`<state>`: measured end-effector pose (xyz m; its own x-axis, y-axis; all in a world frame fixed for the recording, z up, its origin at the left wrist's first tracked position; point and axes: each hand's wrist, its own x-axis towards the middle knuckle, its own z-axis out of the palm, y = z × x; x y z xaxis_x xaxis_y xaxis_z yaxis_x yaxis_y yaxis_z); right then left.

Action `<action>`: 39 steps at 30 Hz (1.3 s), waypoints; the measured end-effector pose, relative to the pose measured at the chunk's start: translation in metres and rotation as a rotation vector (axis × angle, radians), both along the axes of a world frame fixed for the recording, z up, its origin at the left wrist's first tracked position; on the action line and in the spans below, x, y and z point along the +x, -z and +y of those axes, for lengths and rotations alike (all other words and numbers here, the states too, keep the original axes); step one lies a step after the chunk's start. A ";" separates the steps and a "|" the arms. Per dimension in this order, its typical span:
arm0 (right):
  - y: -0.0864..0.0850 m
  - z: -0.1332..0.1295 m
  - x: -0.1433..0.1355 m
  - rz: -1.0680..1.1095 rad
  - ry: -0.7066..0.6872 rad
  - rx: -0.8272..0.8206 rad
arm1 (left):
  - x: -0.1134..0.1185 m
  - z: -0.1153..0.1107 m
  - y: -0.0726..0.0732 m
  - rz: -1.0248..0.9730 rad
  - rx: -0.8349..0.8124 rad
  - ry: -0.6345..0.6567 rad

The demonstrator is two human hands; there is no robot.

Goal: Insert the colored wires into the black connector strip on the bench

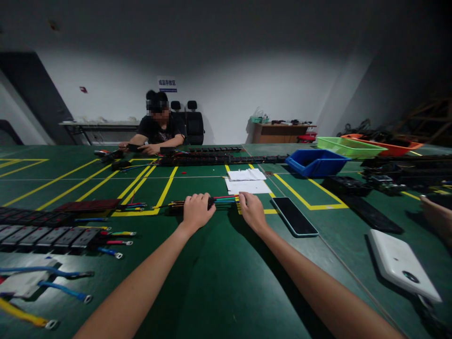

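My left hand (196,211) is closed round a dark bundle whose exact kind is hidden under the fingers. Out of its right side runs a set of coloured wires (226,200), red, blue and yellowish among them. The far ends of these wires sit in the pinched fingers of my right hand (251,210). Thin dark leads stick out left of my left hand. Just beyond the wires lie white paper sheets (247,187), and right of my right hand rests a phone (294,216) with a dark screen.
Black socket strips (45,239) and cables with ring terminals (67,293) lie at the left. A blue bin (316,165), a green bin (349,148) and a white power bank (402,263) are at the right. Across the green table (212,282) sits a person (162,127); another hand (438,216) shows at the right edge.
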<state>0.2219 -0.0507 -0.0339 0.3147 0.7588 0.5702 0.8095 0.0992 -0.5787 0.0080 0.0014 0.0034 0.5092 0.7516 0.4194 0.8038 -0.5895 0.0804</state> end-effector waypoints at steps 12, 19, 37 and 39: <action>0.002 0.001 0.001 -0.053 0.010 0.033 | 0.000 0.003 0.003 -0.026 -0.015 0.017; -0.002 -0.002 -0.001 0.017 0.127 -0.104 | 0.000 0.002 0.002 -0.033 -0.035 0.025; 0.000 0.002 0.003 0.088 -0.026 0.043 | 0.000 0.003 0.003 -0.034 -0.031 0.022; 0.001 0.003 0.003 0.098 -0.020 0.010 | 0.000 0.003 0.004 -0.034 -0.028 0.022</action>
